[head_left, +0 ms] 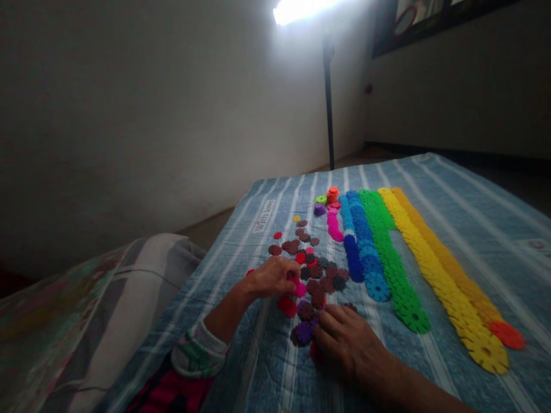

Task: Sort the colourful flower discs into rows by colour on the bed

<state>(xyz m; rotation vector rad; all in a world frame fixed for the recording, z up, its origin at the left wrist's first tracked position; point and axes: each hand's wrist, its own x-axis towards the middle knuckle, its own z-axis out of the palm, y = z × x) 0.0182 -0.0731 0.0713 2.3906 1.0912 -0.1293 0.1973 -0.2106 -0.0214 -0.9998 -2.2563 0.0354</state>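
Note:
My left hand [275, 276] is closed in a pinch on a pink notched disc [298, 288] above the loose pile. Beneath and around it lie brown discs [315, 285], black ones [338, 282] and red ones [287, 306]. My right hand [346, 338] rests low over the near end of the pile, fingers curled together with their tips hidden. Right beside those fingers are purple discs [305, 331], and a red disc [316, 351] shows partly under the hand. What the right fingers hold, if anything, cannot be made out.
To the right, overlapping discs form long rows: dark blue [353, 258], light blue [377, 285], green [411, 315], yellow [486, 350] and orange [508, 334]. A short pink row [334, 225] lies near an orange stack [332, 195]. A lamp stand [328, 109] rises behind the striped cloth [224, 241].

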